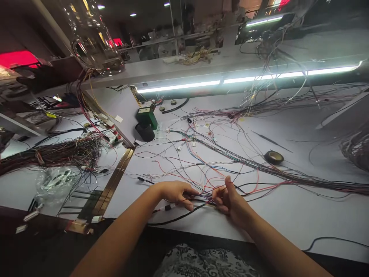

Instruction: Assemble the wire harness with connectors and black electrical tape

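Grip of the left hand point(176, 193), in the head view, is half open at the loose wires point(205, 197); the right hand point(227, 199) curls its fingers against them, thumb raised (whether it clasps any, I cannot tell). These wires lie near the tabletop's point(282, 223) front edge.

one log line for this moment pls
left hand: at wires | right hand: at wires, thumb raised | tape: on table | green box: at back

Green box point(147, 115) beside black cylinder point(145, 132); clear jar point(96, 44) on shelf point(152, 71).
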`<state>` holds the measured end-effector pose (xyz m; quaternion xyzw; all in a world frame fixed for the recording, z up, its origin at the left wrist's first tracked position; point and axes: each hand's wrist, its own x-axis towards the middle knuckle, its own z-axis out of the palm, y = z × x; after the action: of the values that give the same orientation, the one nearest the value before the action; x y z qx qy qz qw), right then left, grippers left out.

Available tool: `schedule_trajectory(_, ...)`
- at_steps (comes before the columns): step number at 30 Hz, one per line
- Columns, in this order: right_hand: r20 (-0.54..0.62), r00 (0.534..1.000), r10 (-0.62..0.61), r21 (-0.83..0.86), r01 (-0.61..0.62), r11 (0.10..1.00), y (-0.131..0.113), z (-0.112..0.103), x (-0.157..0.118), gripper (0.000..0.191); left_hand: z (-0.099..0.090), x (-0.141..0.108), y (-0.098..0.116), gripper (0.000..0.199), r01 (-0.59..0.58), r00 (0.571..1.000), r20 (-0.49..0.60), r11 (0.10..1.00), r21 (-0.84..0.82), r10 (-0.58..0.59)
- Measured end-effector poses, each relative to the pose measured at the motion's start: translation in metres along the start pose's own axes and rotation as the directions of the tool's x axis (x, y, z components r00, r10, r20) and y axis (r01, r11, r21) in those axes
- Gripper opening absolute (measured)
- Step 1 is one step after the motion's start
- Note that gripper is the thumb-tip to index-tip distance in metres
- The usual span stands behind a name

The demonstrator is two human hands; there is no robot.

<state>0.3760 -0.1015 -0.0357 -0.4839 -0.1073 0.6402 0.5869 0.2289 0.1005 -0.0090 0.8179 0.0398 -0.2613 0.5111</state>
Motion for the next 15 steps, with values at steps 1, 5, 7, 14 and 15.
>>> schedule_trajectory(1, 0.003, 1.0, 0.017, -0.018, -0.017, 1.0, 0.0, 0.001, 0.0, 0.076, -0.001, -0.002, 0.001, 0.067, 0.002, 1.0, 0.02, 1.0, -0.006, -0.002)
schedule_trajectory(5, -0.102, 0.992, -0.069, -0.198, 0.048, 0.979, -0.003, 0.004, 0.0, 0.062, -0.004, -0.007, 0.0, 0.061, 0.067, 0.997, 0.047, 0.997, -0.03, -0.065)
schedule_trajectory(7, -0.15, 0.949, -0.277, -0.343, 0.213, 0.915, -0.01, 0.007, -0.005, 0.045, -0.005, -0.007, -0.001, 0.056, 0.084, 0.996, 0.017, 0.996, -0.015, -0.084)
schedule_trajectory(14, 0.009, 0.954, -0.301, -0.488, 0.267, 0.831, -0.036, 0.019, -0.025, 0.056, 0.004, -0.002, 0.006, 0.053, 0.125, 0.986, -0.128, 0.983, 0.136, -0.107)
schedule_trajectory(15, 0.021, 0.962, -0.274, -0.41, 0.258, 0.875, -0.037, 0.018, -0.025, 0.066, 0.005, -0.001, 0.008, 0.055, 0.137, 0.983, -0.139, 0.979, 0.152, -0.116)
